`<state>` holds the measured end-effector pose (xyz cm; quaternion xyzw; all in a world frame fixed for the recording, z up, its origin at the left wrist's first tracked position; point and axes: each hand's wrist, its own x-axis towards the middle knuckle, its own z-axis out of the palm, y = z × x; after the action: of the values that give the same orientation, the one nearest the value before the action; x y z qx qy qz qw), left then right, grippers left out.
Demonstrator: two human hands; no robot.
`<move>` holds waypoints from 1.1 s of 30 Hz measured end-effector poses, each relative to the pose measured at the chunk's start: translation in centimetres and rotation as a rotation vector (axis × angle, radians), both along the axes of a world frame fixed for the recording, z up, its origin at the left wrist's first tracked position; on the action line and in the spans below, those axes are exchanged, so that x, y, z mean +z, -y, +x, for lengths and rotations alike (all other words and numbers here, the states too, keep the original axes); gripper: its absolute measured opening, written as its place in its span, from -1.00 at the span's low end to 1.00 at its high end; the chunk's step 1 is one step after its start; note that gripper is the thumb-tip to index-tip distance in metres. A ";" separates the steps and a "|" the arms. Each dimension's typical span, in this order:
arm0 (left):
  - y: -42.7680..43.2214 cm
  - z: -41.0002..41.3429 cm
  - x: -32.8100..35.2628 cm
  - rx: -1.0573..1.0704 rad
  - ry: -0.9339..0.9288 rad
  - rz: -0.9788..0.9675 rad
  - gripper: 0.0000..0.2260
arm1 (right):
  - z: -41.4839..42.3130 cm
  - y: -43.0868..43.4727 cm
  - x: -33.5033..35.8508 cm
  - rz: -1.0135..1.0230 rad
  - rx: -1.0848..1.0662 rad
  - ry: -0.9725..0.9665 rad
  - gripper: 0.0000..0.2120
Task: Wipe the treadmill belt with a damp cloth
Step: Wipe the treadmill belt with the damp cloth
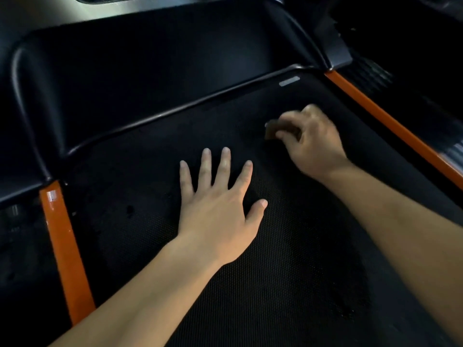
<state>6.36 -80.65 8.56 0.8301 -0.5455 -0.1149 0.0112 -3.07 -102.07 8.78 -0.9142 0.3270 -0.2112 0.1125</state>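
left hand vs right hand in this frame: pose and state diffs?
Left hand lies flat, fingers spread, holding nothing; right hand curls round a small dark cloth. Left hand is sharp; right hand is blurred. Left hand sits mid-belt; right hand is farther up, nearer the right orange rail. Both are over the treadmill belt.

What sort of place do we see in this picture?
Most likely a gym or home exercise room; which one cannot be told. The view is filled by a treadmill: its textured black belt, orange side rails and dark motor cover. The right hand grips a small cloth.
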 end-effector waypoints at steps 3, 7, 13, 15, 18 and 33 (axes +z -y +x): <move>-0.7 0.0 0.0 -0.006 0.003 -0.004 -0.30 | 2.1 3.4 0.6 0.066 -0.264 -0.004 -0.69; -1.0 0.0 -0.1 -0.012 -0.008 -0.007 -0.32 | 2.7 0.4 0.4 0.134 -0.142 -0.002 -0.71; -1.3 0.4 -0.2 -0.036 -0.021 -0.035 -0.31 | 2.0 -0.4 0.9 0.045 0.069 -0.053 -0.74; -1.7 0.6 -0.1 -0.046 -0.024 -0.038 -0.30 | 3.3 2.3 1.1 0.066 -0.144 -0.027 -0.71; -2.7 0.5 0.1 -0.012 -0.005 -0.012 -0.29 | 4.3 1.4 0.7 0.091 -0.212 -0.016 -0.71; -5.3 1.2 0.1 -0.030 -0.039 -0.029 -0.24 | 5.2 -5.0 0.1 0.102 0.065 0.006 -0.77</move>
<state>7.60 -75.32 8.69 0.8193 -0.5591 -0.1232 0.0322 2.14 -97.07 8.85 -0.9169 0.3070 -0.1932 0.1667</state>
